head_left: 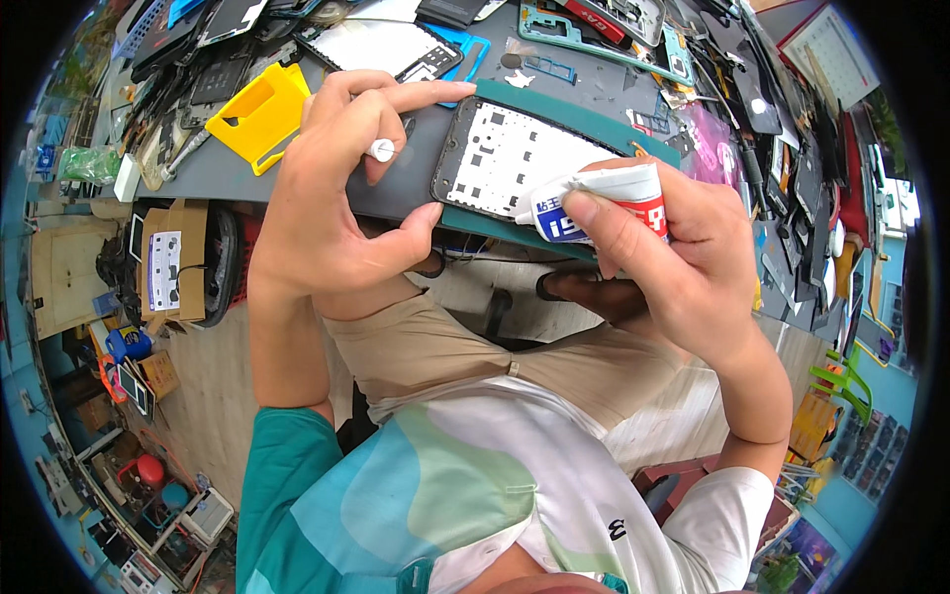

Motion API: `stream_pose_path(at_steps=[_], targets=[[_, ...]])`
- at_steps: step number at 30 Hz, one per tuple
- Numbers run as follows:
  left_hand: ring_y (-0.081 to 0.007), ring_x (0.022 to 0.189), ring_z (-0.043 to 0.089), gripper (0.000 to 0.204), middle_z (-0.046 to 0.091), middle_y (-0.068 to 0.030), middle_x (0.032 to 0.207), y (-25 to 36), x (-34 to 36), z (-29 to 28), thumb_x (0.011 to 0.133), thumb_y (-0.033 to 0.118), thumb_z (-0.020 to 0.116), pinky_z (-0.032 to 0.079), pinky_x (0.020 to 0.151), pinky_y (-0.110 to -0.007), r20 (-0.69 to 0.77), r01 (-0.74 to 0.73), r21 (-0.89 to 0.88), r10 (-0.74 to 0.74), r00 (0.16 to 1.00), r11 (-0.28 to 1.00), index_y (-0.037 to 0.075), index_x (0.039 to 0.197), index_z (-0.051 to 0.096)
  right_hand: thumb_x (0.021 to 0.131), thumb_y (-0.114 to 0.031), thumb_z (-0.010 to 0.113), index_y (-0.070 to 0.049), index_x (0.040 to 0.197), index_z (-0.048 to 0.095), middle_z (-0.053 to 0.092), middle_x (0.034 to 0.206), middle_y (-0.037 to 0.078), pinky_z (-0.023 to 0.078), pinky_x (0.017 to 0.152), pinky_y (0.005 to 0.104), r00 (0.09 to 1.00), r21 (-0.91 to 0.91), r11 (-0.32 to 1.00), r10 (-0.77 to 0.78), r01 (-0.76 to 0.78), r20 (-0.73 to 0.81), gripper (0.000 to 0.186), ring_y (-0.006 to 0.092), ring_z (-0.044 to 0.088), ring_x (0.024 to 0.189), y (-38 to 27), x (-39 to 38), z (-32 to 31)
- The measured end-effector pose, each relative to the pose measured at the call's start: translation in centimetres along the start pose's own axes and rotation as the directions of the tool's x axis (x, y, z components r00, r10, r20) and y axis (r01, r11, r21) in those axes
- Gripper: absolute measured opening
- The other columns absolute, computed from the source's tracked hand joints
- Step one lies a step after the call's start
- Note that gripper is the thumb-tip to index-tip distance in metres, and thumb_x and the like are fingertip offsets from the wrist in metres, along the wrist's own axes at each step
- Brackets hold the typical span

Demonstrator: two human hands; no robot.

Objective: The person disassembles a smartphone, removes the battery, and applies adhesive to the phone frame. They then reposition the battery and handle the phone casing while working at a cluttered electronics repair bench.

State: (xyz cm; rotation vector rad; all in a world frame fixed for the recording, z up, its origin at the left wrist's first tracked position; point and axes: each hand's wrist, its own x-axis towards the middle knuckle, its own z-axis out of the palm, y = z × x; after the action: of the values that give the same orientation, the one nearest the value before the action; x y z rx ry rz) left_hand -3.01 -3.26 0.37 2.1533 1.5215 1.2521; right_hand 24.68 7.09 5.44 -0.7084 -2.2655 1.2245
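- Right hand [665,259] is clamped around a white glue tube [604,201] with a blue and red label, its nozzle end touching the near right edge of the phone frame [510,158].
- Left hand [341,188] is closed on a small white cap [382,149] pinched in the curled fingers, forefinger stretched out over the frame's top left corner, thumb touching its near left corner.
- The phone frame lies flat on a green mat [584,117], right at the near edge of the grey surface [198,178]; the mat's near rim overhangs toward the lap.
- Open room is tight: a yellow phone case [259,114] sits just left of the left hand, with loose parts beyond it.
- The tube's lower end is hidden in the palm.
- Farther back the surface is crowded with phone screens and frames, hard to tell apart.
- Cardboard boxes [173,259] and clutter lie on the floor at left.
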Motion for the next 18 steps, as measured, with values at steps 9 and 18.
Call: stream_pose_path(at_steps=[9, 18], targets=[[-0.0341, 0.120, 0.048, 0.047, 0.069, -0.0319, 0.143, -0.3, -0.1, 0.0, 0.066, 0.005, 0.073, 0.034, 0.118, -0.049, 0.010, 0.030, -0.048, -0.029, 1.000, 0.998, 0.011, 0.093, 0.036, 0.102, -0.010, 0.074, 0.005, 0.109, 0.078, 0.066, 0.065, 0.001, 0.044, 0.051, 0.0240, 0.997, 0.054, 0.996, 0.069, -0.067, -0.027, 0.017, 0.0039, 0.059, 0.057, -0.3, -0.9, -0.5], [-0.0343, 0.122, 0.049, 0.044, 0.069, -0.0313, 0.143, 0.0, -0.1, 0.0, 0.067, 0.008, 0.073, 0.032, 0.120, -0.049, 0.014, 0.056, -0.030, -0.056, 0.998, 0.998, 0.011, 0.092, 0.037, 0.102, -0.007, 0.073, 0.006, 0.110, 0.078, 0.067, 0.065, 0.001, 0.048, 0.052, 0.0246, 0.993, 0.114, 0.988, 0.110, -0.105, -0.033, 0.016, 0.0044, 0.059, 0.058, 0.1, -1.6, -0.9]])
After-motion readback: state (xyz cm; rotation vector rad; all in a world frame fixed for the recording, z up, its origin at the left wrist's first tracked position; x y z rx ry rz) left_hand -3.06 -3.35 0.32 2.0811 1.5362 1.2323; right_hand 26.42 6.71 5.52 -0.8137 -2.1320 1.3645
